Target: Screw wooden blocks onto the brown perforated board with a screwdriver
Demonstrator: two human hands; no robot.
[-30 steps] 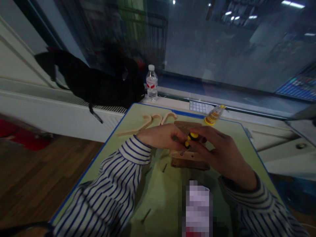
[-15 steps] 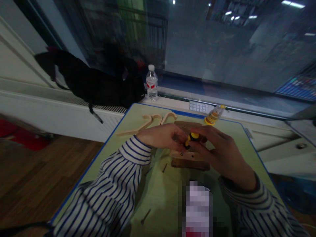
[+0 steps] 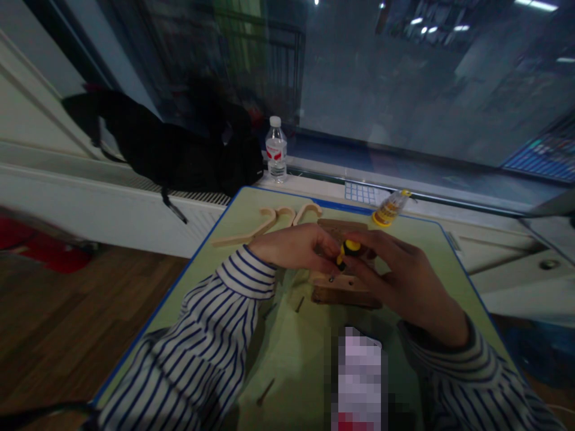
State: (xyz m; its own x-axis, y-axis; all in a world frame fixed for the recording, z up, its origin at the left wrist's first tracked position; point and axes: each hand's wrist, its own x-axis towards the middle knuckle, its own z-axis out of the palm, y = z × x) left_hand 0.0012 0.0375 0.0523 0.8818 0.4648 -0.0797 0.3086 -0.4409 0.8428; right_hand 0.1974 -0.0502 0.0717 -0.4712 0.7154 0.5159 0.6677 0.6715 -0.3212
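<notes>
My right hand is closed around a small screwdriver with a yellow and black handle, held upright over a wooden block on the green table. My left hand reaches in from the left and its fingertips pinch at the screwdriver's lower end, by a small dark screw on the block. A second, darker wooden piece lies just behind my hands.
Curved wooden hooks lie at the table's back left. A small yellow-capped bottle lies at the back edge, a water bottle and a black bag on the sill. Loose screws lie on the table.
The screwdriver handle has turned slightly between my fingers; both hands stay in the same place over the block.
</notes>
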